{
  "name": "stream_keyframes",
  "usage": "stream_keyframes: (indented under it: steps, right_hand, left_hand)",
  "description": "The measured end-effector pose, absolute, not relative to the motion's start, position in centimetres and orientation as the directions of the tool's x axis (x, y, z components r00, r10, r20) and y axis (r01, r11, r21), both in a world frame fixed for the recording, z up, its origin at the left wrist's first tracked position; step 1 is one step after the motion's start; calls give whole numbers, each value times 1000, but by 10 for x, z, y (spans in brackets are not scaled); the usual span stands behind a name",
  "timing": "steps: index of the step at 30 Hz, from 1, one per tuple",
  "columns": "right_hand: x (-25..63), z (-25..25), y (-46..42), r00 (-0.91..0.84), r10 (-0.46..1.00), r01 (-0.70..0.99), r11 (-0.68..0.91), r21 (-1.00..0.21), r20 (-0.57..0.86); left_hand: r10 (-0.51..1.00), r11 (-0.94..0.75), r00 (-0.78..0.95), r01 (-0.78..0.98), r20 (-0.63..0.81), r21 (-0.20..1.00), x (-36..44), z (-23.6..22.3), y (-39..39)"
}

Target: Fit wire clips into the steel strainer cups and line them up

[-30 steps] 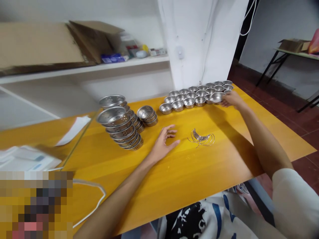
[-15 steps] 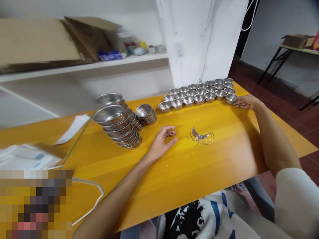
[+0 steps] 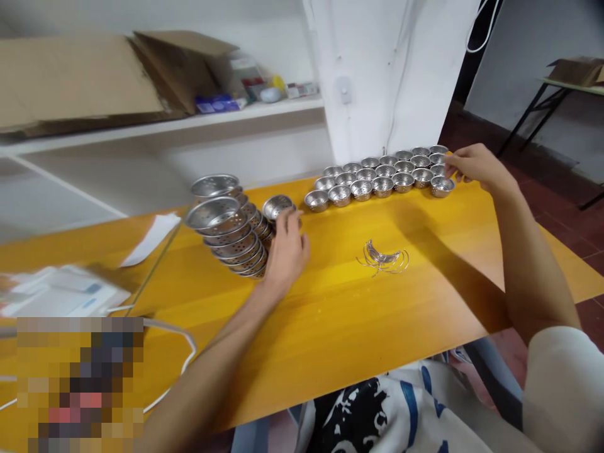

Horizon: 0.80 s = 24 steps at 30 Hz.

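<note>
The fingers of the left hand [image 3: 286,250], their grip impossible to tell, partly hid the short cup stack [image 3: 275,205]. Those of the right hand [image 3: 480,166], also unreadable, overlapped the right end of the cup rows [image 3: 382,186] on the bench [image 3: 311,352].

Left arm [image 3: 221,358] reaches up from bottom left, left hand [image 3: 287,255] mid-frame, fingers [image 3: 289,221] kinda curled. Right hand [image 3: 481,166]'s upper right, loosely bent, its wrist [image 3: 504,182] dipping.
</note>
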State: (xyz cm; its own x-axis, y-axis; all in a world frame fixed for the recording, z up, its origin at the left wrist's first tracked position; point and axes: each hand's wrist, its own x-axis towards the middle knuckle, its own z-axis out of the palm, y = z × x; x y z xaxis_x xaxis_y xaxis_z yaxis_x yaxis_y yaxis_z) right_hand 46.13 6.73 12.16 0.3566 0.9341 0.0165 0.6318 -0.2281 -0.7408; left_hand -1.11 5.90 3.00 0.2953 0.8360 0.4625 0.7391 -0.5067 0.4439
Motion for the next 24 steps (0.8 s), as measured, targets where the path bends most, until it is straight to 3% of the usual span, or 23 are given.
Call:
stream_keyframes:
  steps: [1,3,5,8,11,14,20,24]
  right_hand:
    - [438,127,63,254,966,764,-172,-621,45]
    - [387,129,53,103,994,813,-106,-572,-38]
    - [334,119,40,-134,972,911,46,-410,-190]
    - [274,91,23,-258,916,961,212,-175,-307]
    - [249,71,14,-315,915,949,304,-83,-253]
    - [247,65,14,-324,919,946,321,-50,-226]
    - [250,74,16,-283,923,958,263,-110,-259]
    - [253,87,11,-259,937,960,224,-166,-236]
  left_hand:
    - [833,-483,267,779,485,400,-12,36,66]
    - [851,-395,187,843,491,364,-11,43,82]
    - [887,-289,89,872,453,395,-10,46,97]
    - [909,-221,34,884,415,412,-7,48,111]
    - [905,-243,103,921,414,303,-6,51,114]
    - [908,-247,141,941,394,231,-6,53,112]
    - [874,-315,214,934,436,172,-7,62,99]
    - [797,-462,325,871,509,166,-4,58,67]
